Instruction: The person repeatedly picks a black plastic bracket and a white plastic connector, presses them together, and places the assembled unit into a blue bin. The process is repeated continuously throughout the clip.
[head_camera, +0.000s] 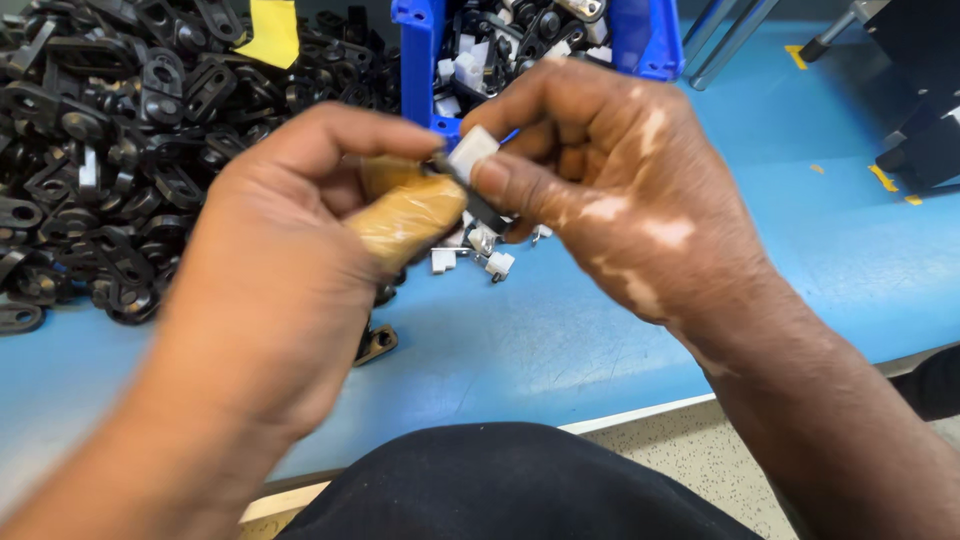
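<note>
- Above the blue counter (600, 330), a small white clip (472, 152) and a black piece (480, 205) were pinched in the grip of the right hand (610, 190).
- The left hand (300, 250), its thumb taped, was pressed against the same pieces.
- A fitting step was judged to be in hand; firm, aligned pressure would be called for.
- A heap of black links (120, 150) and a blue bin (420, 50) were seen behind.
</note>
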